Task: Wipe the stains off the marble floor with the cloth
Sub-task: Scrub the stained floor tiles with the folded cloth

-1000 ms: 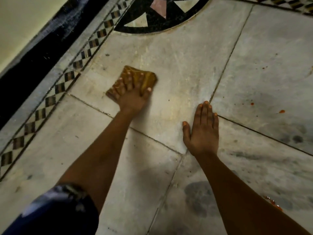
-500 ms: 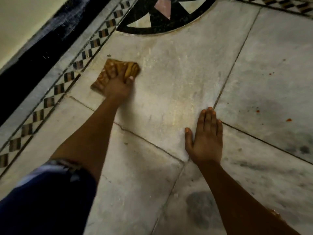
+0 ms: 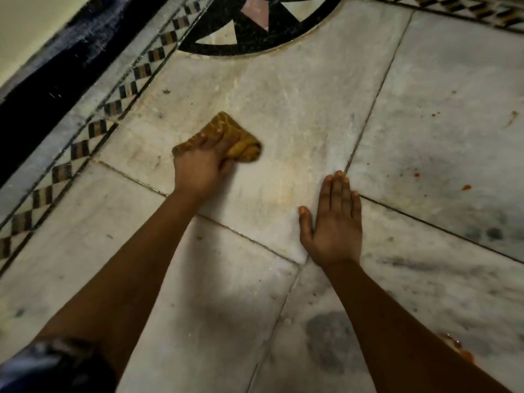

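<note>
The left hand (image 3: 198, 168) presses a bunched yellow-brown cloth (image 3: 226, 137) down on the marble floor (image 3: 297, 103), its fingers (image 3: 207, 141) curled over the top of the fabric and the thumb tucked against the rolled right edge. The cloth sits on the large pale slab in the middle of the view, just beyond the diagonal joint that runs under the left forearm, and well short of the checkered border strip (image 3: 93, 131) at the left. Part of the cloth sticks out past the fingertips as a folded point; a thicker roll bulges beside the thumb.

The right hand (image 3: 334, 222) lies flat on the floor, palm down, fingers straight and held together, thumb spread to the side. It holds nothing. Its fingertips reach the corner where several slab joints meet, and the heel of the hand rests across the joint below.

Small orange-red stains (image 3: 466, 187) dot the slab to the right, well apart from the cloth. A larger reddish smear (image 3: 456, 347) shows at the lower right, beside the right forearm. Dark grey patches (image 3: 329, 333) mark the slab near the bottom centre. A black and pink inlaid medallion (image 3: 255, 26) fills the top of the view. A dark blue sleeve (image 3: 51, 367) covers the left upper arm at the bottom left corner
</note>
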`<state>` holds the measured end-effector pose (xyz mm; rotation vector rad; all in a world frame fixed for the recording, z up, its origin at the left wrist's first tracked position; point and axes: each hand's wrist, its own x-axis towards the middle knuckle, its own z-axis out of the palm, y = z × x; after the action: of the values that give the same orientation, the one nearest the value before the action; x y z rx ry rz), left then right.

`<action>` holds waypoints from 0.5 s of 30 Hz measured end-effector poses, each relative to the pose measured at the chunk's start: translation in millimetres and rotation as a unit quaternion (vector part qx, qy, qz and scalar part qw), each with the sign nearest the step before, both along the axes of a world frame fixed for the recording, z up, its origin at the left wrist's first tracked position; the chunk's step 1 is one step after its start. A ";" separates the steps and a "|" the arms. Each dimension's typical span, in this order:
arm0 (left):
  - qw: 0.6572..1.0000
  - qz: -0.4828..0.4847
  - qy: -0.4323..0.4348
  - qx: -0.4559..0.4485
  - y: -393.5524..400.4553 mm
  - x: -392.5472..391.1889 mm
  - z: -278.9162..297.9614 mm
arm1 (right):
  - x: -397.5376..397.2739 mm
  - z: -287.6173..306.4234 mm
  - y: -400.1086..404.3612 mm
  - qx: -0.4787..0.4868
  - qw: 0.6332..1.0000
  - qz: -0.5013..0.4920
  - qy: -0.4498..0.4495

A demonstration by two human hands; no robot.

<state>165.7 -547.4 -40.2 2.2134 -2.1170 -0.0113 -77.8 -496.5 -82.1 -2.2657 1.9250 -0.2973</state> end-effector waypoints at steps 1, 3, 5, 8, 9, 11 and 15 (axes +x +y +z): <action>1.000 0.030 0.001 -0.006 -9.9 -7.1 2.3 | -0.4 -0.8 -0.4 -0.001 1.000 0.001 0.002; 0.998 0.056 0.014 -0.007 -19.7 -24.7 5.7 | -0.9 -0.7 -0.1 -0.001 1.000 0.004 0.003; 0.998 0.044 0.036 -0.004 -14.4 -39.5 6.5 | -0.9 0.9 0.2 0.012 1.000 0.012 0.002; 0.997 -0.007 0.072 0.003 13.8 -54.6 5.9 | -3.5 5.8 0.7 0.055 0.998 0.025 0.000; 0.997 -0.006 0.079 0.005 23.2 -57.5 9.5 | -4.6 7.9 -0.8 0.078 0.996 0.031 -0.009; 0.994 0.032 0.104 0.014 42.6 -63.4 22.8 | -10.2 15.8 -1.5 0.137 0.989 0.046 -0.044; 0.951 0.102 0.292 0.020 77.3 -72.2 54.6 | -30.8 44.4 20.0 0.173 0.978 0.040 -0.108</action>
<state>93.5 -470.2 14.4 2.0863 -1.5767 -0.6177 -108.6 -476.5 -37.6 -1.9883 1.6271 -0.1719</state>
